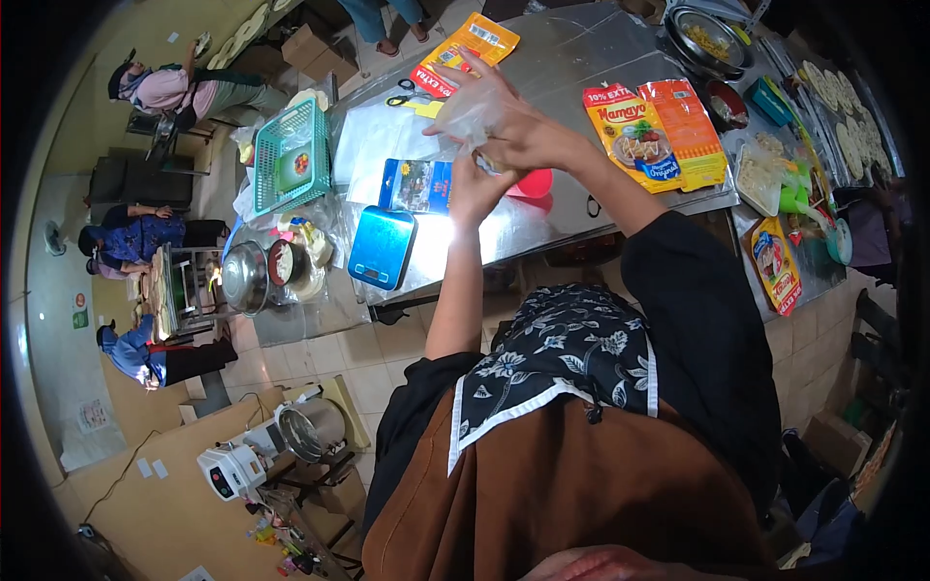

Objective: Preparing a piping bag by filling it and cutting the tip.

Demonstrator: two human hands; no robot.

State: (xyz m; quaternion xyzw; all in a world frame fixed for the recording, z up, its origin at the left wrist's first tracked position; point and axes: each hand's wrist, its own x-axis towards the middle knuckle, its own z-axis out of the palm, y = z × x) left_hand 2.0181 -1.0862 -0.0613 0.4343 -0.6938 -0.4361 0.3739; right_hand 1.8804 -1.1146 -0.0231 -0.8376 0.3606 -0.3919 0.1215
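Note:
Thin clear plastic point(468, 112), like a bag or disposable glove, lies bunched over the fingers of my right hand point(527, 134), which are spread apart above the metal table. My left hand point(479, 189) meets it from below, its fingers closed on the plastic near the right palm; part of the grip is hidden. Beneath and left of my hands are a blue printed packet point(416, 186) and a blue digital scale point(382, 247). A red-pink cup point(534, 184) sits just right of my left hand. Scissors point(407, 94) and an orange pouch point(494, 43) lie beyond.
At left are a green plastic basket point(293, 156), a steel bowl point(245, 276) and white sheets point(374, 145). Mamayo pouches point(632, 138) lie at right, near a bowl of food point(705, 43) and trays of flat dough point(835, 94). Several people work at far left; a mixer point(309, 428) stands below.

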